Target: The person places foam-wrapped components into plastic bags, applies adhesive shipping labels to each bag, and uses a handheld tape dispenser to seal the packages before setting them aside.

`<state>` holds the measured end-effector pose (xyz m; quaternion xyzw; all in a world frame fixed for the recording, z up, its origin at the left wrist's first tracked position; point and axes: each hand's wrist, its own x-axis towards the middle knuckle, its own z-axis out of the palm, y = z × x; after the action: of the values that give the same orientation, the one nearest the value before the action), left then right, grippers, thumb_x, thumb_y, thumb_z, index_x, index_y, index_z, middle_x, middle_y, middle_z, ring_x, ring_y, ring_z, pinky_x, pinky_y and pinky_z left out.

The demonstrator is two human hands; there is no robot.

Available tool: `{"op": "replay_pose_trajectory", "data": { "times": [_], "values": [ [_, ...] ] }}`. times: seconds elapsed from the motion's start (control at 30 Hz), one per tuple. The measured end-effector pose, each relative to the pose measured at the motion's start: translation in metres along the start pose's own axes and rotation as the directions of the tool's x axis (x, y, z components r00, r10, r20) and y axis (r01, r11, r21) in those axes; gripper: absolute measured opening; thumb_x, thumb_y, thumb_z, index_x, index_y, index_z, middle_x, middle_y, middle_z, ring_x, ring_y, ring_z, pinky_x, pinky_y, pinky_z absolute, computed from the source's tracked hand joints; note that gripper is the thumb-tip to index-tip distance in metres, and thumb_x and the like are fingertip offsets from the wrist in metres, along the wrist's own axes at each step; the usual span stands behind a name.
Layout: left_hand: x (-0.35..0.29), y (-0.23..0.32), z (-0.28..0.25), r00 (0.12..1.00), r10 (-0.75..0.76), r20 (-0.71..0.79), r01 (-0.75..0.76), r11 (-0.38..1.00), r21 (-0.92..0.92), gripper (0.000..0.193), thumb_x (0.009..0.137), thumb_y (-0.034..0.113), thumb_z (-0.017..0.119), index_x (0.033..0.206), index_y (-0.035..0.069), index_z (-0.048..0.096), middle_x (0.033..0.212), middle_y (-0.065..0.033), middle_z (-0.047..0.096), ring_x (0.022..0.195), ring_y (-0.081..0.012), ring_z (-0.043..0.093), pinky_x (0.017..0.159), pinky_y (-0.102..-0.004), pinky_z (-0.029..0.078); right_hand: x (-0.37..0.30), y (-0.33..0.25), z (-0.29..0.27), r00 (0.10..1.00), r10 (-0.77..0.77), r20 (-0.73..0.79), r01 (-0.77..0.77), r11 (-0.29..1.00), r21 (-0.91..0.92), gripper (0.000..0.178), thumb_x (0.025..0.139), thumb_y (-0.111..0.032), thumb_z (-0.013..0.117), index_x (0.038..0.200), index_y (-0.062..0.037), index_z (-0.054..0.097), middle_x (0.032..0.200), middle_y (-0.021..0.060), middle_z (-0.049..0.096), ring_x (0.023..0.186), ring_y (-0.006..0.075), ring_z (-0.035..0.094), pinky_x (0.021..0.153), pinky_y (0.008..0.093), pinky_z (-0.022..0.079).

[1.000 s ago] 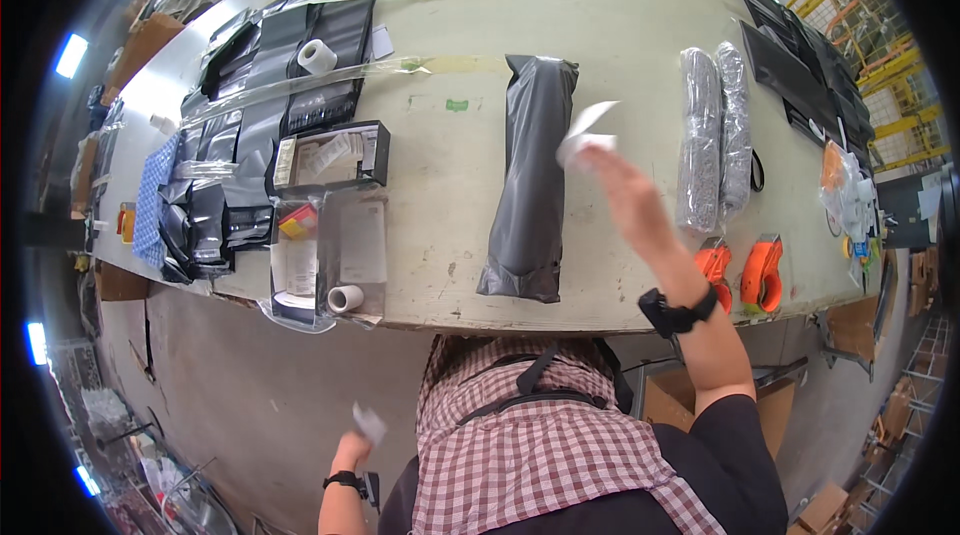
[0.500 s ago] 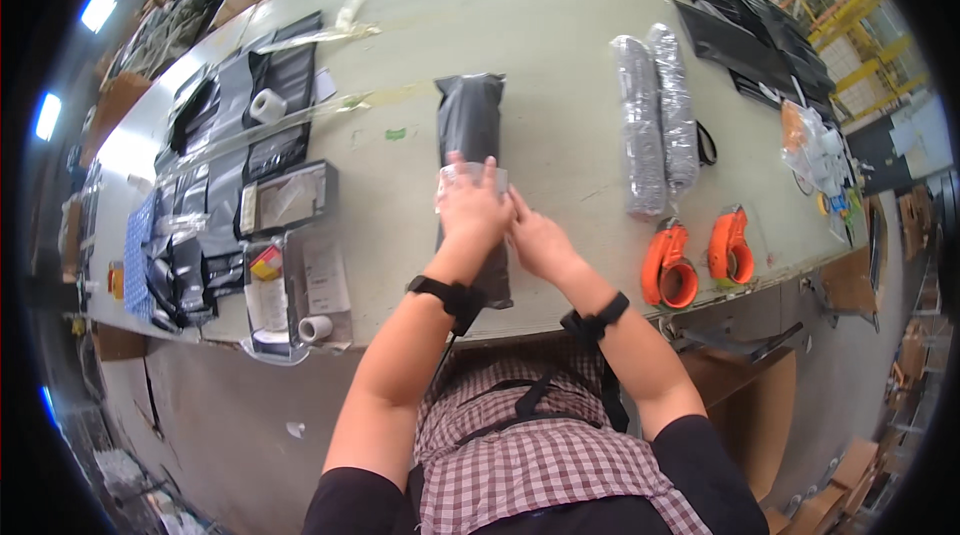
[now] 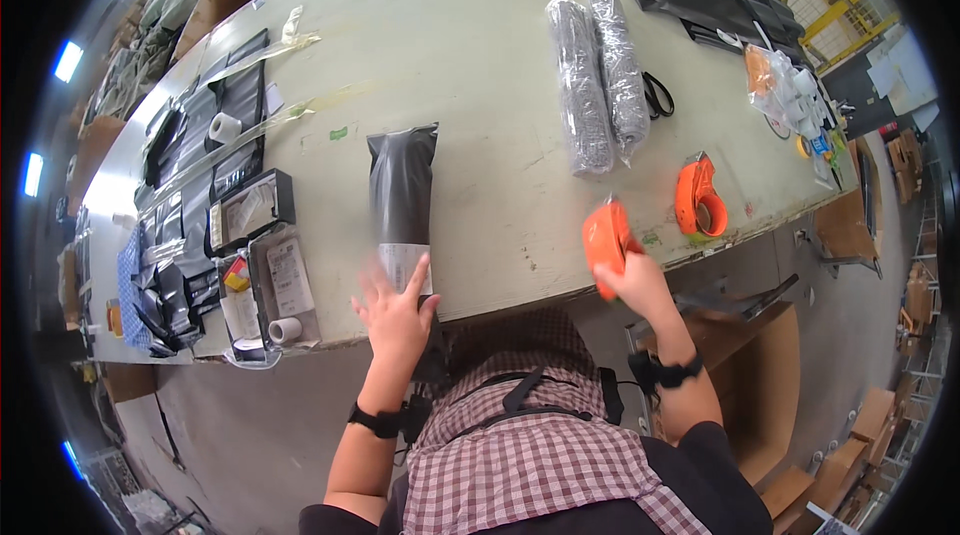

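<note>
Your right grip [image 3: 640, 285] leaves the long black plastic pouch [image 3: 403, 185], labelled at left on the pale worktop [image 3: 490, 155], and clasps an orange handheld tape dispenser [image 3: 606, 233]; your left grip [image 3: 396, 323] splays, holding nothing, by the white rectangular label [image 3: 398, 257].

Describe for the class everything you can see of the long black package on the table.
The black package is long and narrow, of smooth, slightly shiny material that looks like plastic film, lightly creased. It lies on the pale table, pointing away from the person, its flattened far end having two pointed corners. A white label with dark print sits across its nearer part. The left hand, fingers spread, partly covers the label and the package's near end, which seems to overhang the table edge.
</note>
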<state>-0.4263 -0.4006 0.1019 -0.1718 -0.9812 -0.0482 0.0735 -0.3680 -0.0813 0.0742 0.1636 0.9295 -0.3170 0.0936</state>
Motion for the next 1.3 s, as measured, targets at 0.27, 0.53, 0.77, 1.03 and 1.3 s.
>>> {"op": "replay_pose_trajectory", "data": {
  "times": [0.27,0.53,0.77,1.03,1.3],
  "values": [
    [-0.014,-0.015,-0.035,0.703,0.274,0.656,0.711,-0.272,-0.648,0.035,0.088,0.024,0.058,0.106,-0.005,0.059,0.097,-0.0072,0.064,0.087,-0.0107,0.06,0.078,-0.0227,0.047,-0.053,-0.08,0.006,0.608,-0.744,0.277,0.674,0.668,0.317,0.03,0.062,-0.028,0.072,0.079,-0.0035,0.065,0.077,0.0126,0.062,0.091,0.0305,0.058,0.079,0.035,0.047],
    [-0.085,-0.057,-0.046,0.748,-0.404,0.527,0.528,-0.119,-0.841,0.017,0.086,0.013,0.06,0.093,-0.002,0.065,0.076,-0.0087,0.066,0.066,-0.0118,0.062,0.059,-0.023,0.05,-0.065,-0.101,0.032,0.542,-0.643,0.541,0.375,0.761,0.529,0.038,0.071,-0.032,0.07,0.091,-0.0002,0.065,0.074,0.0134,0.064,0.068,0.0245,0.063,0.066,0.0288,0.049],
    [-0.115,-0.096,0.049,0.654,-0.51,0.558,0.695,0.112,-0.711,0.023,0.086,0.016,0.058,0.084,-0.006,0.064,0.072,-0.0087,0.065,0.062,-0.0118,0.06,0.059,-0.0249,0.051,-0.045,-0.06,0.079,0.736,-0.202,0.646,0.324,0.943,-0.074,0.052,0.071,-0.056,0.06,0.077,-0.0048,0.069,0.062,0.0139,0.062,0.059,0.0267,0.062,0.056,0.0327,0.049],
    [-0.101,-0.07,0.025,0.807,-0.275,0.523,0.565,0.617,-0.548,0.063,0.08,0.045,0.058,0.116,-0.006,0.049,0.104,-0.032,0.055,0.095,-0.0424,0.056,0.08,-0.0439,0.046,-0.071,-0.099,0.108,0.805,-0.464,0.371,0.529,0.844,-0.092,0.054,0.071,-0.055,0.057,0.067,-0.002,0.066,0.064,0.013,0.062,0.056,0.0285,0.06,0.054,0.0364,0.049],
    [-0.138,-0.084,0.067,0.475,0.356,0.805,0.724,-0.677,-0.128,0.058,0.093,0.052,0.025,0.12,0.007,0.049,0.118,-0.0096,0.055,0.108,-0.0235,0.053,0.092,-0.0424,0.044,-0.08,-0.165,0.078,0.778,-0.46,0.427,0.439,0.885,0.154,0.049,0.072,-0.051,0.059,0.063,-0.0033,0.065,0.054,0.0149,0.057,0.052,0.0305,0.058,0.051,0.0361,0.047]
  ]
}}
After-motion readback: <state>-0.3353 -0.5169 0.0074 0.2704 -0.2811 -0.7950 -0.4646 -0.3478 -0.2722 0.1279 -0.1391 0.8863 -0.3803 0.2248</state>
